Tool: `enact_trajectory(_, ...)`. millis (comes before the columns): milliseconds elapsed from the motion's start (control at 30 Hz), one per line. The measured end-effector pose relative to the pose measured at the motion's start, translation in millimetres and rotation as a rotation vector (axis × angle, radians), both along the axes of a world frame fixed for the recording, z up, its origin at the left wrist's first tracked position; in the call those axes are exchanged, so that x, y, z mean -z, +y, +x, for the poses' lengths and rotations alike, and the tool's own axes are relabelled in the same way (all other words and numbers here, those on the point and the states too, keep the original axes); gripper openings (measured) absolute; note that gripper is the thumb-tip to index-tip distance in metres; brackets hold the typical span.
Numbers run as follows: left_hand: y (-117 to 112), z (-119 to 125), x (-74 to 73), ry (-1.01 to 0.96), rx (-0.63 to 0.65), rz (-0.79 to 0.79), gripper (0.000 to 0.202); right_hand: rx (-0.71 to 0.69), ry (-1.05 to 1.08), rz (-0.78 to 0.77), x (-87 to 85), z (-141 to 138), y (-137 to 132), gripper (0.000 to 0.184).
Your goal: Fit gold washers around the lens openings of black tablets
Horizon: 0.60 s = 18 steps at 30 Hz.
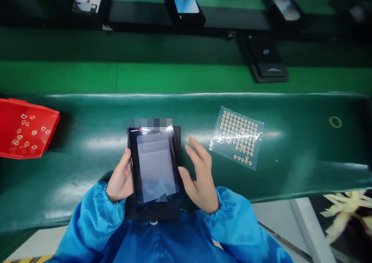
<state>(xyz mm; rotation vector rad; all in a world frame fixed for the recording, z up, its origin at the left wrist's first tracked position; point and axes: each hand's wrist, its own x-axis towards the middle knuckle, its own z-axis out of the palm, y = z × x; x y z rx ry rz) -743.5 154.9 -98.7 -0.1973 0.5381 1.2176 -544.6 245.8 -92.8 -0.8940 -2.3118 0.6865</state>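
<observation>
A dark touchscreen panel (pixel 157 166) with a glossy, reflecting face is tilted up in front of me. My left hand (pixel 120 177) grips its left edge, thumb along the side and the other fingers hidden behind it. Beneath and behind the panel lies a black tray (pixel 178 135), partly covered. Just right of the panel, my right hand (pixel 200 176) is apart from it, fingers spread and holding nothing. A clear sheet (pixel 236 139) bearing rows of small ring-shaped stickers lies on the green mat, to the right of that hand.
At the left edge stands a red bin (pixel 43 116) with several small rings in it. A yellow rubber band (pixel 335 121) lies on the right of the green mat (pixel 296 146). Beyond, a black device (pixel 267 59) and several black trays, one with a blue-lit screen (pixel 185 1), line the back.
</observation>
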Motion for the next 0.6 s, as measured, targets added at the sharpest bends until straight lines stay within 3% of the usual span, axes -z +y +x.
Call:
enact_trajectory(233, -0.2, -1.2, 2.2, 0.021, -0.018, 0.015, 0.052, -0.095, -0.063, -0.196, 13.1, 20.7, -37.6, 0.073)
enact_trajectory(600, 1.7, -0.9, -1.2, 0.060, -0.021, -0.042, 0.056, -0.016, -0.117, -0.220, 10.6, 4.3, -49.9, 0.082)
